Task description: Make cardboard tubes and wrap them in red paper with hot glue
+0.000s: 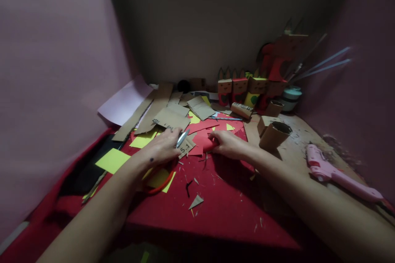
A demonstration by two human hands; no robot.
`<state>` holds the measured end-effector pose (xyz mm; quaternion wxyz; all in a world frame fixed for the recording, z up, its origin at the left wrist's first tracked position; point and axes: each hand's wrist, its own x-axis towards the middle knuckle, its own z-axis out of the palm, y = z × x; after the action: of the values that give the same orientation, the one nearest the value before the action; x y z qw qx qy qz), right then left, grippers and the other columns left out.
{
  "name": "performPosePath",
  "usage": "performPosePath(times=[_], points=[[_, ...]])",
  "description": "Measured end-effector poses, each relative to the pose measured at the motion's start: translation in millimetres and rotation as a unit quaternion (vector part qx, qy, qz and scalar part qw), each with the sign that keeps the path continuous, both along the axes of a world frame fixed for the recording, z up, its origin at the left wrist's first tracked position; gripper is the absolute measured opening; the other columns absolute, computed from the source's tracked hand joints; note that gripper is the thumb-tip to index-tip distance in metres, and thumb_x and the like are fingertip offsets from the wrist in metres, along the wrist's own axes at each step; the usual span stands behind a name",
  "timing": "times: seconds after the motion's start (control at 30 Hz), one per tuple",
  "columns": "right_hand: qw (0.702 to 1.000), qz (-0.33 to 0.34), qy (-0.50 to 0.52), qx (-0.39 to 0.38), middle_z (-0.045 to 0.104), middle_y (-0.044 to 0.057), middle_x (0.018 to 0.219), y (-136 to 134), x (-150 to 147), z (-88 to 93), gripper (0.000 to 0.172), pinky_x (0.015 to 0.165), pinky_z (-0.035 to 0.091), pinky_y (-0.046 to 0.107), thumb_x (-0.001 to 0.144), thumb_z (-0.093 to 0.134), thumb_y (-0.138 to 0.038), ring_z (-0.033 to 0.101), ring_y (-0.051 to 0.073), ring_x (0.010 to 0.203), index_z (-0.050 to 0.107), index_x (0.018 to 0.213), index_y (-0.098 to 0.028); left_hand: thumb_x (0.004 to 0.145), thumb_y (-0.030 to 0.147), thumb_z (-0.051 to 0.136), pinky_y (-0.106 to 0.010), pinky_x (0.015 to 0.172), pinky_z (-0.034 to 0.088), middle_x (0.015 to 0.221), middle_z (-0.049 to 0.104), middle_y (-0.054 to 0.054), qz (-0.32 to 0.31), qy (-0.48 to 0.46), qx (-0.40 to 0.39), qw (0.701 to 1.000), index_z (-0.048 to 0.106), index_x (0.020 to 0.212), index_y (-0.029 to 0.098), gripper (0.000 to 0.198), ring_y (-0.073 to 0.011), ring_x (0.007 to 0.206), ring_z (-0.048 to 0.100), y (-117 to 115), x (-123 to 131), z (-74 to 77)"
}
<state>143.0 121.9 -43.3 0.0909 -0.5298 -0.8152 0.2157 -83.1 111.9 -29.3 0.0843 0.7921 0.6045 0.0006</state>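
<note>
My left hand [165,144] is closed around a pair of scissors [183,138]; the blade tips stick out past the thumb and an orange handle loop shows below the wrist. Loose cardboard pieces [173,117] lie just beyond this hand, and a printed scrap of cardboard [187,147] is beside the blades. To the right, my right hand [226,144] pinches a rounded piece of red paper [208,144] between thumb and fingers. More red paper lies around it on the red cloth [216,201]. The fingertips of the right hand are partly hidden.
Cardboard figures [239,89] with red and yellow paper stand at the back right. Cardboard tubes [275,134] and a pink glue gun [339,174] sit on the right. Yellow paper [112,160] lies at left. A teal jar [291,98] stands near the right wall. Small clippings litter the cloth.
</note>
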Motion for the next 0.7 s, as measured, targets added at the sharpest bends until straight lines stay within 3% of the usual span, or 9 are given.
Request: performPosePath(times=[0.07, 0.17, 0.23, 0.3, 0.4, 0.5, 0.6, 0.7], points=[[1.0, -0.003, 0.013, -0.004, 0.069, 0.011, 0.103, -1, 2, -1.2, 0.035, 0.068, 0.044, 0.029, 0.076, 0.066, -0.019, 0.063, 0.024, 0.089, 0.064, 0.111, -0.015, 0.069, 0.02, 0.055, -0.037, 0.077, 0.046, 0.104, 0.061, -0.015, 0.026, 0.005, 0.032, 0.999, 0.049, 0.126, 0.015, 0.057, -0.0306, 0.094, 0.061, 7, -8, -3.4], [0.998, 0.001, 0.061, -0.017, 0.064, 0.013, 0.123, -4, 3, -1.2, 0.06, 0.077, 0.047, 0.03, 0.071, 0.064, -0.011, 0.062, 0.025, 0.103, 0.055, 0.13, -0.016, 0.071, 0.017, 0.055, -0.041, 0.073, 0.045, 0.097, 0.062, -0.018, 0.071, 0.01, 0.084, 0.994, 0.055, 0.115, 0.014, 0.044, -0.0332, 0.09, 0.061, 19, -20, -9.4], [0.99, 0.0, 0.132, -0.042, 0.06, 0.013, 0.13, -5, 2, -1.4, 0.067, 0.078, 0.049, 0.029, 0.069, 0.064, -0.01, 0.061, 0.025, 0.106, 0.051, 0.134, -0.016, 0.071, 0.014, 0.054, -0.042, 0.07, 0.045, 0.092, 0.063, -0.018, 0.083, 0.006, 0.106, 0.991, 0.059, 0.108, 0.014, 0.037, -0.0331, 0.086, 0.061, 25, -24, -13.7], [0.976, -0.016, 0.208, -0.06, 0.063, 0.013, 0.124, -5, 0, -2.5, 0.061, 0.076, 0.051, 0.028, 0.068, 0.064, -0.008, 0.063, 0.023, 0.101, 0.057, 0.128, -0.015, 0.073, 0.012, 0.053, -0.042, 0.073, 0.046, 0.092, 0.063, -0.018, 0.08, -0.003, 0.125, 0.989, 0.061, 0.107, 0.015, 0.035, -0.0328, 0.088, 0.06, 27, -26, -16.9], [0.959, -0.067, 0.265, -0.077, 0.07, 0.009, 0.094, -5, 1, -4.5, 0.052, 0.064, 0.051, 0.026, 0.066, 0.06, -0.002, 0.066, 0.02, 0.081, 0.062, 0.117, -0.012, 0.077, 0.013, 0.05, -0.045, 0.088, 0.044, 0.103, 0.061, -0.018, 0.063, -0.025, 0.165, 0.984, 0.059, 0.116, 0.012, 0.04, -0.0337, 0.104, 0.055, 22, -20, -16.6], [0.949, -0.116, 0.27, -0.118, 0.062, 0.0, 0.065, -8, 8, -3.2, 0.055, 0.052, 0.049, 0.025, 0.065, 0.056, 0.001, 0.063, 0.016, 0.058, 0.06, 0.118, -0.012, 0.084, 0.023, 0.051, -0.041, 0.096, 0.041, 0.114, 0.06, -0.013, -0.001, -0.072, 0.175, 0.982, 0.057, 0.123, 0.015, 0.04, -0.0285, 0.112, 0.051, 12, -7, -10.8], [0.945, -0.149, 0.256, -0.139, 0.056, -0.004, 0.056, -15, 18, 2.0, 0.058, 0.047, 0.046, 0.023, 0.067, 0.052, 0.002, 0.059, 0.013, 0.047, 0.055, 0.123, -0.011, 0.085, 0.031, 0.053, -0.038, 0.096, 0.041, 0.119, 0.06, -0.009, -0.114, -0.132, 0.099, 0.98, 0.058, 0.121, 0.019, 0.038, -0.0259, 0.112, 0.05, 4, 9, -7.2], [0.947, -0.173, 0.225, -0.149, 0.054, -0.005, 0.05, -22, 26, 6.7, 0.057, 0.041, 0.041, 0.02, 0.068, 0.05, 0.001, 0.055, 0.012, 0.041, 0.053, 0.125, -0.006, 0.079, 0.031, 0.062, -0.042, 0.096, 0.038, 0.122, 0.058, -0.011, -0.163, -0.127, 0.023, 0.978, 0.056, 0.122, 0.02, 0.045, -0.0293, 0.114, 0.046, 4, 22, -9.4]])
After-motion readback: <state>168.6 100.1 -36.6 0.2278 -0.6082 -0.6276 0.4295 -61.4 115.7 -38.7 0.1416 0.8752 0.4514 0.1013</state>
